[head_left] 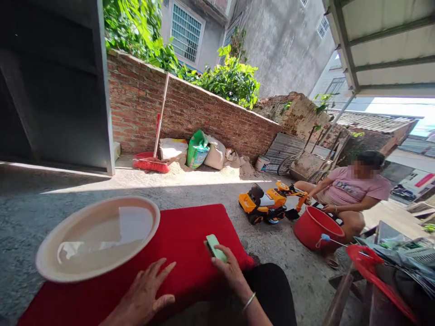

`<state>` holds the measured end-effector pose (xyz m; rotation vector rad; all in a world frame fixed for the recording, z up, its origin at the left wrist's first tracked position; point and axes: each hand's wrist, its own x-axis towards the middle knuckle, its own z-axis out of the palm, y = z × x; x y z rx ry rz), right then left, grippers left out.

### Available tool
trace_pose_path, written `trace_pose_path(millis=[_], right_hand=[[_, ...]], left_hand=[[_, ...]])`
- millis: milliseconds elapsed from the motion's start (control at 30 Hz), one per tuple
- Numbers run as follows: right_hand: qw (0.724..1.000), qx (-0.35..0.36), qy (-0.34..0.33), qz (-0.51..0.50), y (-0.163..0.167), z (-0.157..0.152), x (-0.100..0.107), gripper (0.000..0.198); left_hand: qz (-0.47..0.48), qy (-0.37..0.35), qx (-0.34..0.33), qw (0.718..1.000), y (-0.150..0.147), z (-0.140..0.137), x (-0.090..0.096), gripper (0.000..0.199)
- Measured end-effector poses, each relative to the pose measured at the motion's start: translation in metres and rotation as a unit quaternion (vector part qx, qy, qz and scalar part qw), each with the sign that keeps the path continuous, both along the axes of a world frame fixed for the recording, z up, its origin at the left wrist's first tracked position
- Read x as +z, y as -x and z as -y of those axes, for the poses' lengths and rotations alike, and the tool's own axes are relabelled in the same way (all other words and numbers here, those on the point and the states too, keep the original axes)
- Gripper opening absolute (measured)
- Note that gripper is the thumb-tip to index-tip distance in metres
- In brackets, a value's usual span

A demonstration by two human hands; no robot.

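Observation:
Red cloth point(197, 226) is spread over a low surface in front of me. My left hand point(142, 290) lies on its near part with the fingers spread, holding nothing. Closed around a pale green scrubbing brush point(216, 248), my right hand point(231, 270) is over the cloth's right part; a bracelet circles that wrist. The brush is oblong, and its underside is mostly hidden. To the left of both hands stands a wide pale basin point(45, 258) of water, its surface reflecting light.
At right, a person point(360, 185) in a pink shirt sits behind a red bucket point(306, 228). Beside them is a yellow toy excavator point(268, 199). A cluttered stand point(390, 267) is near my right. A broom point(152, 164) and sacks point(214, 151) line the brick wall point(136, 99).

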<state>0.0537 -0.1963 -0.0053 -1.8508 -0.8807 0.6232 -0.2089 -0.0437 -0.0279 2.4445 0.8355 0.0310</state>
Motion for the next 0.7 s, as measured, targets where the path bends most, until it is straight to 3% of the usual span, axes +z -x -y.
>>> trace_pose_path(millis=[67, 133, 267, 367, 500, 600, 700], right_hand=[[0.989, -0.096, 0.026, 0.113, -0.021, -0.007, -0.003, 0.059], [0.963, -0.143, 0.097, 0.209, -0.035, -0.013, -0.008, 0.051], [0.899, -0.129, 0.253, 0.334, -0.039, -0.017, -0.02, 0.047], [0.87, -0.1, 0.315, 0.366, -0.044, -0.019, -0.026, 0.051], [0.877, -0.09, 0.308, 0.356, -0.063, -0.02, -0.028, 0.051], [0.887, -0.142, 0.299, 0.321, -0.078, -0.022, -0.027, 0.056], [0.885, -0.178, 0.314, 0.294, -0.071, -0.035, -0.023, 0.061]], left_hand=[[-0.048, -0.035, -0.021, 0.998, -0.005, 0.002, -0.018, 0.072], [-0.065, -0.062, -0.044, 0.995, -0.013, 0.01, -0.033, 0.078], [-0.038, -0.102, -0.063, 0.992, -0.023, 0.023, -0.042, 0.082], [-0.036, -0.12, -0.065, 0.99, -0.022, 0.024, -0.038, 0.082], [-0.02, -0.14, -0.082, 0.986, -0.02, 0.025, -0.033, 0.078], [-0.052, -0.163, -0.061, 0.983, -0.027, 0.038, -0.032, 0.064], [-0.077, -0.2, -0.02, 0.977, -0.033, 0.06, -0.027, 0.052]])
